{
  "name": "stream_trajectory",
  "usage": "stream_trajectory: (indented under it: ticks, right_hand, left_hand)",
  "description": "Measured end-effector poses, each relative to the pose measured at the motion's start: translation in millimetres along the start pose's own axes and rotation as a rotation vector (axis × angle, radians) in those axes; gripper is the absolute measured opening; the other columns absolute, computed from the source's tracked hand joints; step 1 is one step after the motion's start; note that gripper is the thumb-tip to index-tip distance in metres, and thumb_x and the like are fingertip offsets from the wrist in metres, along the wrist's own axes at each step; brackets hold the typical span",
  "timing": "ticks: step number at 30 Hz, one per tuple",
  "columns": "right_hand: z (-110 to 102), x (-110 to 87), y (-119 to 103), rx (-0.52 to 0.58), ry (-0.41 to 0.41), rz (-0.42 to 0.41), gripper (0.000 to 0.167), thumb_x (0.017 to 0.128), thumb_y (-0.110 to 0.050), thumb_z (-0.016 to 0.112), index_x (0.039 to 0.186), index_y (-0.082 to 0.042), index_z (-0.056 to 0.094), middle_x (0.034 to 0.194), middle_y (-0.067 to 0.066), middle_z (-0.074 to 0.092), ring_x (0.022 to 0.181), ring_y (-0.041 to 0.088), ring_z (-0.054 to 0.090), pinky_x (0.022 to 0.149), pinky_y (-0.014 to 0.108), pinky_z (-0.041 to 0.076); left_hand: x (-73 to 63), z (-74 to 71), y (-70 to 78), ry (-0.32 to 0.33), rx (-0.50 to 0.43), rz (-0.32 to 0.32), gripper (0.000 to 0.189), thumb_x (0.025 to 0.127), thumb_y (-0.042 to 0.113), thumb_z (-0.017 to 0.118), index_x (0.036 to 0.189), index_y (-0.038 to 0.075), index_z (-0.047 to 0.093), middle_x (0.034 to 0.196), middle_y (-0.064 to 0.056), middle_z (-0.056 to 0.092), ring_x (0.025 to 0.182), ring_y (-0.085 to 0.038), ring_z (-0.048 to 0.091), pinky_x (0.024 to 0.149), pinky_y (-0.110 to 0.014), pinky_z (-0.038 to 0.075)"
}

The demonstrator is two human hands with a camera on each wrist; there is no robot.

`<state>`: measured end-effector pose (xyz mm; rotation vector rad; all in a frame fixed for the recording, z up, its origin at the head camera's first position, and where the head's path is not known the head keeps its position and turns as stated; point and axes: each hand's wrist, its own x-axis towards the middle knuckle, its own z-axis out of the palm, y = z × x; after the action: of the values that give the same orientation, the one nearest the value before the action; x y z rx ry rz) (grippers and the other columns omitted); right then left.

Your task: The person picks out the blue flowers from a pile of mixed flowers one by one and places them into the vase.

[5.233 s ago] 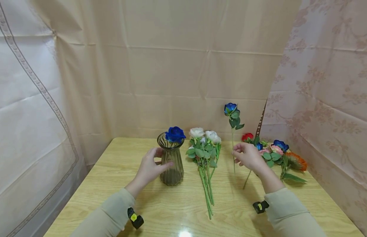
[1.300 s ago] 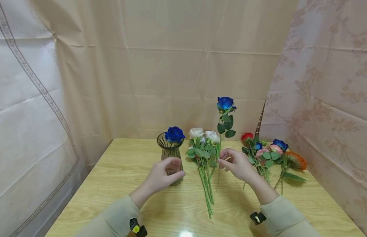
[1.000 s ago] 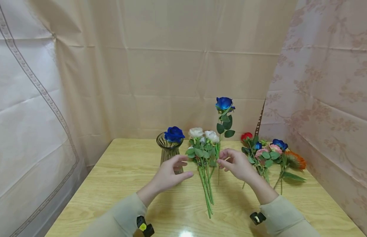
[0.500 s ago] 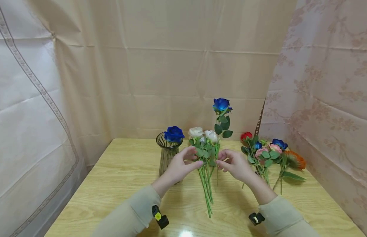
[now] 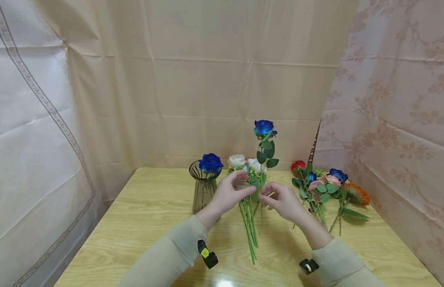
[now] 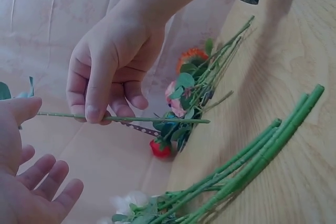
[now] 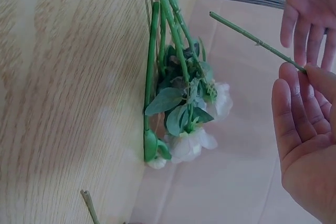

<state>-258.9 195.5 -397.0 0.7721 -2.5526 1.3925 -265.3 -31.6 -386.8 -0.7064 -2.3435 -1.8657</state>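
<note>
My right hand (image 5: 282, 201) pinches the stem (image 6: 173, 120) of a blue rose (image 5: 264, 127) between thumb and fingertips, holding it upright above the table. Spread and loosely bent, my left hand (image 5: 232, 194) is close to the same stem. In the left wrist view the thumb (image 6: 23, 109) lies beside the stem; whether it touches cannot be told. A ribbed grey glass vase (image 5: 202, 195) stands left of my left hand, partly covered by it. Another blue rose (image 5: 210, 162) sits in the vase's mouth.
White roses (image 5: 237, 160) with long green stems (image 5: 248, 235) lie mid-table, partly behind my hands. At the right are a red rose (image 5: 298, 165), pink roses (image 5: 332, 180), blue roses (image 5: 337, 174) and an orange flower (image 5: 358, 194). Curtains hang behind the wooden table (image 5: 143, 211).
My left hand has let go of the vase and moved right to the stem. My right hand has brought the blue rose left, its bloom now larger in view. The vase stays in place.
</note>
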Motion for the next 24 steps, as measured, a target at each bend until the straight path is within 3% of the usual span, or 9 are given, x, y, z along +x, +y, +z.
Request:
stream_trajectory:
  ticks: [8,12,24]
  right_hand:
    - [2.7,0.2,-1.2,-0.006,0.000,-0.016,0.012,0.095,-0.010,0.074,0.102,-0.004,0.065,0.090,0.005,0.068,0.068,0.016,0.070,0.060,0.039,0.061]
    - [4.2,-0.1,-2.0,0.002,-0.006,-0.018,0.012,0.095,-0.008,0.073,0.102,-0.004,0.065,0.090,0.005,0.068,0.068,0.015,0.070,0.060,0.041,0.061]
    - [8.5,-1.4,-2.5,0.025,-0.027,-0.023,0.011,0.095,-0.002,0.071,0.104,-0.001,0.065,0.092,0.010,0.069,0.068,0.017,0.070,0.060,0.044,0.061]
  left_hand:
    - [8.0,4.4,7.4,0.001,0.055,0.017,0.047,0.095,0.037,0.075,0.136,0.019,0.062,0.130,-0.004,0.066,0.115,-0.024,0.063,0.092,-0.036,0.056]
    - [11.1,7.3,9.1,0.011,0.083,0.021,0.043,0.095,0.037,0.074,0.132,0.018,0.065,0.123,0.001,0.068,0.109,-0.016,0.063,0.088,-0.035,0.057]
    - [16.5,16.3,8.9,0.046,0.083,0.077,0.018,0.096,0.020,0.074,0.111,0.010,0.073,0.103,0.003,0.072,0.093,-0.012,0.067,0.080,-0.028,0.058]
